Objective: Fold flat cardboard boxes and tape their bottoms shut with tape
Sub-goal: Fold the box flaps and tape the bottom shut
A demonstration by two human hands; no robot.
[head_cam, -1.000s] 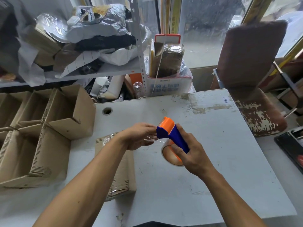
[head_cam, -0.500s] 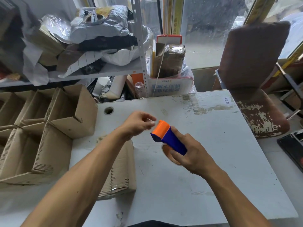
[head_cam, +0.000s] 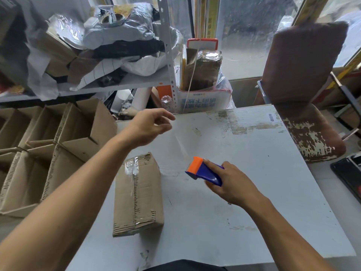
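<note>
A small cardboard box (head_cam: pixel 137 194) lies on the grey table (head_cam: pixel 244 182), bottom flaps up, with clear tape along its seam. My right hand (head_cam: pixel 230 182) grips a blue and orange tape dispenser (head_cam: pixel 204 170) to the right of the box. A strip of clear tape (head_cam: pixel 180 142) stretches from the dispenser up to my left hand (head_cam: pixel 150 126), which pinches its free end above the table's far part.
Several folded open cardboard boxes (head_cam: pixel 48 151) stand in rows at the left edge. A metal shelf (head_cam: pixel 168 55) piled with bags and paper is behind them. A worn brown chair (head_cam: pixel 304 90) stands at the right, a printed carton (head_cam: pixel 203 96) beyond the table.
My left hand has moved up and away from the dispenser, drawing out a long strip of tape. My right hand has lowered the dispenser toward the table, right of the box.
</note>
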